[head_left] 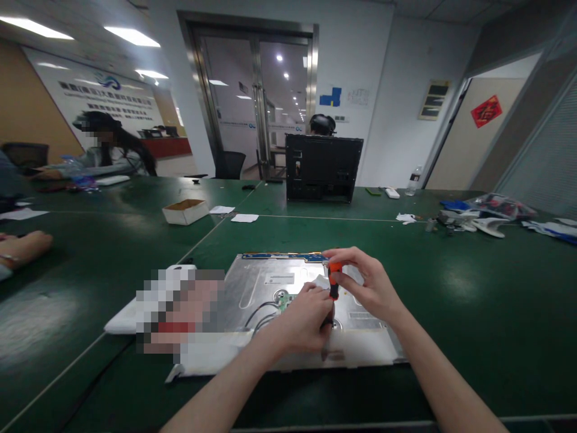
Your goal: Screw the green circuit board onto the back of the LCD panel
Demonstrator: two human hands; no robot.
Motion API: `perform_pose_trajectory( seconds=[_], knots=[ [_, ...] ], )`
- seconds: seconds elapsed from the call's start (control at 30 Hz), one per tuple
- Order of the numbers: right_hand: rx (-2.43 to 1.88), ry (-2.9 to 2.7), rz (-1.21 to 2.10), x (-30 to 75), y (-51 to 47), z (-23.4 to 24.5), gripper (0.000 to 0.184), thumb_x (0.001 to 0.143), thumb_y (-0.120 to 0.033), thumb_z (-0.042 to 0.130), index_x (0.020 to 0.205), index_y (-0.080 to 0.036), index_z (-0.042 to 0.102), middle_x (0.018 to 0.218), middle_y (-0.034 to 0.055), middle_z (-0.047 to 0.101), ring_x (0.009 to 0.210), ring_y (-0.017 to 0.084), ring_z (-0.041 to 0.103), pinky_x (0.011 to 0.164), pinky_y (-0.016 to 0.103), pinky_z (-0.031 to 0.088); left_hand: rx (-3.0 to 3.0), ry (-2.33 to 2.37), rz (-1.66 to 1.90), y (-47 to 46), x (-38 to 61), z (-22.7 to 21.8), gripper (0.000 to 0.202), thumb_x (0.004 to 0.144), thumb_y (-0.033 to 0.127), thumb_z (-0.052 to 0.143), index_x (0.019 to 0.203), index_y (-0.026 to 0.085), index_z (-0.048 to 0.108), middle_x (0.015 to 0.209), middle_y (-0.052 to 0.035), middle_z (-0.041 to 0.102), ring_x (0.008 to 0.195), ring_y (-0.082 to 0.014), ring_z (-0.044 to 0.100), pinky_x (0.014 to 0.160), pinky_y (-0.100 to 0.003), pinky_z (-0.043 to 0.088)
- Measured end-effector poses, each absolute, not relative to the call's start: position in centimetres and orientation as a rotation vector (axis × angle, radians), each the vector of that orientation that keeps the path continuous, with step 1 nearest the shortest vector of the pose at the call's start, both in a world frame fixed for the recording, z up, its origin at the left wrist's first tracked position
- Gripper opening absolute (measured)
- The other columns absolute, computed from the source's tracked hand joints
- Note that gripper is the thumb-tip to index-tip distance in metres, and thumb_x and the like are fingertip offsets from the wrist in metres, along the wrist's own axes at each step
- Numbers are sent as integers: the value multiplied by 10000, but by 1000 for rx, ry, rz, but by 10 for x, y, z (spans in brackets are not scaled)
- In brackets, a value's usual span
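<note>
My right hand grips an orange and black screwdriver, which stands upright over a flat metal display panel. My left hand is closed low around the screwdriver's lower end. Its fingertips are partly hidden, and I cannot make out what they pinch. Along the panel's far edge runs a narrow blue circuit board. A small green circuit board with dark cables lies just left of my left hand. Whatever the screwdriver tip touches is hidden.
Left of the panel lies a white object, partly blurred out. Farther off are an open box, paper slips and an upright black panel. Clutter and plastic bags lie at right. Another person's hand rests at left.
</note>
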State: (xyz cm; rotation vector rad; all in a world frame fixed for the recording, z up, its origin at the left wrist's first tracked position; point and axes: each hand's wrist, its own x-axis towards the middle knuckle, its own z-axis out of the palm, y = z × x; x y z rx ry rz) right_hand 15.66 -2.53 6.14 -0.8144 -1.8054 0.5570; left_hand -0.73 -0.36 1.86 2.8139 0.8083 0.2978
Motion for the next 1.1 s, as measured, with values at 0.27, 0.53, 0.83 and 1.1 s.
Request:
perform_pose_trajectory(
  seconds=[0.27,0.53,0.83,1.1],
  knots=[
    [-882,-1797,364,154,-24,59,175,780,-187,639,910,-225,530,940,42,656,910,191,618,815,358,488,2837,799,270,-3,-8,18,55,659,144,561,698,173,536,794,-39,590,804,-213,549,852,-365,360],
    [-787,-1754,643,151,-26,57,187,842,-106,489,961,-231,416,1079,89,633,904,167,631,800,367,509,2818,775,260,-3,-8,21,59,670,133,552,705,176,532,789,-26,587,813,-202,544,859,-363,357],
    [-837,-1900,412,154,-25,62,137,810,-214,631,946,-233,640,917,37,609,862,175,589,760,334,480,2854,804,280,-2,-7,15,25,682,146,560,678,170,554,761,-39,588,787,-208,542,851,-367,367],
    [-850,-1941,428,155,-29,67,170,836,-152,540,975,-223,608,912,32,644,831,166,595,748,321,468,2850,804,283,-2,-7,16,41,686,141,566,689,172,539,806,-39,603,830,-212,552,883,-369,359]
  ],
)
